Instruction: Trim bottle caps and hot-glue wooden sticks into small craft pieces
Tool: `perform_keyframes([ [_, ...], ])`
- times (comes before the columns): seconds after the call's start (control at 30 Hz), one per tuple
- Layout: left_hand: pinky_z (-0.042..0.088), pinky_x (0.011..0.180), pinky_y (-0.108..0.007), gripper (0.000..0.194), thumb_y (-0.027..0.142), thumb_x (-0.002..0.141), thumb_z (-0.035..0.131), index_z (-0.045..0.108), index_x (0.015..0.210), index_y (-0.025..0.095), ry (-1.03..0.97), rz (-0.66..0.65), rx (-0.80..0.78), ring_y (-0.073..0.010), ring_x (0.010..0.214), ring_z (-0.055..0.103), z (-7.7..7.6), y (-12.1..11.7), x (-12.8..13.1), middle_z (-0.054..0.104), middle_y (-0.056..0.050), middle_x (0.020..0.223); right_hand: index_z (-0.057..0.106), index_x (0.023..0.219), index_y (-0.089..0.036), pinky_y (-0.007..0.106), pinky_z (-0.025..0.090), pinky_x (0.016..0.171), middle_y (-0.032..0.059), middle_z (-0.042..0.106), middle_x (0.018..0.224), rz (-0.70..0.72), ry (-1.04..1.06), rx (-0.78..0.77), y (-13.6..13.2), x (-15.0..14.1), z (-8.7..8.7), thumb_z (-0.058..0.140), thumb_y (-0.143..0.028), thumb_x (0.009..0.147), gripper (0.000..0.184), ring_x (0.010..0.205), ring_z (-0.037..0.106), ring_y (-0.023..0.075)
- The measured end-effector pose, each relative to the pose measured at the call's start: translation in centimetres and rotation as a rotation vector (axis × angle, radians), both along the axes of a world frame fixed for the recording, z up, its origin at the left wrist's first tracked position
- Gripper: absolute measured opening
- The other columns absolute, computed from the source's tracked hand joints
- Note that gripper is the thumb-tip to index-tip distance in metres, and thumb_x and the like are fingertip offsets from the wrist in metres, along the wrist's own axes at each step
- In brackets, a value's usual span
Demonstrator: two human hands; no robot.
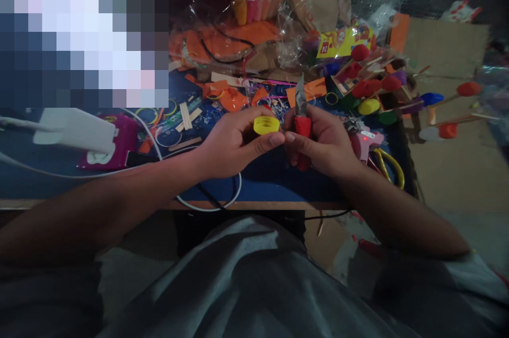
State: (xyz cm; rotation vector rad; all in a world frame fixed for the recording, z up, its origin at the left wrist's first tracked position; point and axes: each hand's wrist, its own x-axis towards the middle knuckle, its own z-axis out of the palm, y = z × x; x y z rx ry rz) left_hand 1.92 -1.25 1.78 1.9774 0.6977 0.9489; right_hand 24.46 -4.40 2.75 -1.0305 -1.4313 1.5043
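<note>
My left hand (238,141) pinches a yellow bottle cap (265,125) between thumb and fingers, its hollow side tilted up. Close beside it, my right hand (324,139) is wrapped round the red handle of a utility knife (302,126). The knife's grey blade points upward, away from me. Both thumb tips nearly meet over the front of the blue table (262,184). The blade stands apart from the cap.
A pink glue gun (368,143) and yellow-handled scissors (392,168) lie at right. Balloon-like coloured pieces on sticks (369,87) crowd beyond them. At left are a magenta power strip (129,136), a white charger (75,133) and looping cables. Wooden sticks (186,117) and orange scraps (225,95) litter the back.
</note>
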Motion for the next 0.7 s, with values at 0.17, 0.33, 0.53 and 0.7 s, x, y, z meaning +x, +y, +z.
perform_keyframes([
  [0.17, 0.058, 0.086, -0.036, 0.019, 0.036, 0.104, 0.066, 0.072, 0.113, 0.021, 0.121, 0.219, 0.147, -0.0193, 0.087, 0.068, -0.1, 0.6, -0.2, 0.076, -0.005, 0.101, 0.060, 0.105, -0.026, 0.029, 0.042, 0.044, -0.0056, 0.062, 0.065, -0.104, -0.111, 0.024, 0.6, 0.3, -0.4, 0.089, -0.058, 0.091, 0.045, 0.047, 0.055, 0.0146],
  [0.33, 0.056, 0.114, -0.051, 0.022, 0.025, 0.095, 0.071, 0.074, 0.117, 0.020, 0.388, 0.311, 0.251, -0.0311, 0.121, 0.070, -0.7, 1.4, -0.4, 0.071, -0.010, 0.120, 0.063, 0.095, -0.023, 0.034, 0.047, 0.066, 0.0025, 0.068, 0.085, -0.230, -0.612, 0.361, 1.8, 1.6, -1.1, 0.086, -0.044, 0.087, 0.031, 0.071, 0.059, 0.0196],
  [0.53, 0.055, 0.117, -0.054, 0.037, 0.026, 0.098, 0.065, 0.074, 0.132, 0.015, 0.546, 0.270, 0.229, -0.0347, 0.128, 0.069, -1.0, 1.6, -0.5, 0.073, -0.015, 0.129, 0.062, 0.097, -0.022, 0.035, 0.047, 0.078, 0.0059, 0.073, 0.097, -0.115, -0.878, 0.511, 2.2, 1.9, -1.9, 0.087, -0.035, 0.075, 0.035, 0.084, 0.062, 0.0236],
  [0.7, 0.054, 0.121, -0.057, 0.047, 0.032, 0.099, 0.062, 0.072, 0.140, 0.012, 0.606, 0.263, 0.237, -0.0361, 0.131, 0.068, -1.3, 1.7, -0.5, 0.074, -0.017, 0.134, 0.064, 0.094, -0.022, 0.033, 0.044, 0.074, 0.0055, 0.075, 0.091, -0.128, -0.868, 0.496, 2.0, 1.4, -2.3, 0.083, -0.035, 0.080, 0.027, 0.080, 0.063, 0.0231],
])
